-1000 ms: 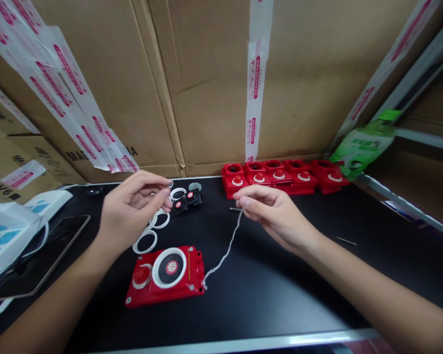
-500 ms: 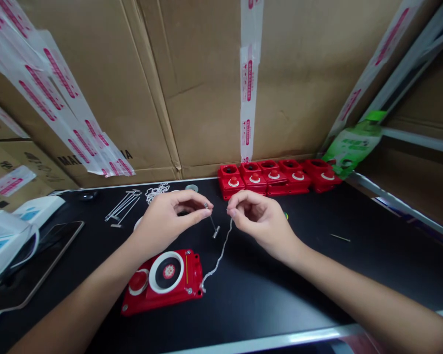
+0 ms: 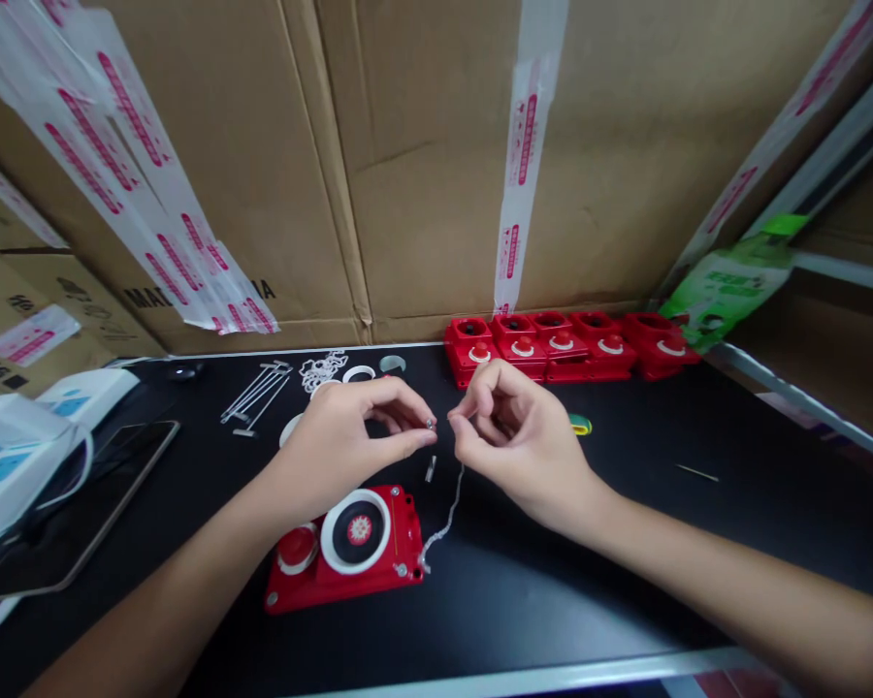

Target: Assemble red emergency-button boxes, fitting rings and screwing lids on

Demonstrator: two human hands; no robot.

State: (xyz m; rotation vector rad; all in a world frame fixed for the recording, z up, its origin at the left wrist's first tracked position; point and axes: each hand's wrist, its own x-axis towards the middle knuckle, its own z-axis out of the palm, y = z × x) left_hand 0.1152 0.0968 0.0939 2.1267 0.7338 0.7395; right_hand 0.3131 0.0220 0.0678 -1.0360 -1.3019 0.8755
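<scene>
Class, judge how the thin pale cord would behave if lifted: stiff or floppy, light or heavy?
Probably floppy: the cord curves loosely below the right hand. Likely light, being so thin. It may tug the red box it meets.

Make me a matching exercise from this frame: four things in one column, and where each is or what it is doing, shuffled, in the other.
Column 1
1. Left hand
2. Right hand
3. Smartphone
4. Green-capped bottle

Column 2
A. By the right end of the row of red housings
B. Pinching a small metal fitting
C. Lying beside the white power strip
D. Fingertips together, with the white cord running down from them

Right pairs: 1-B; 2-D; 3-C; 4-A
</scene>
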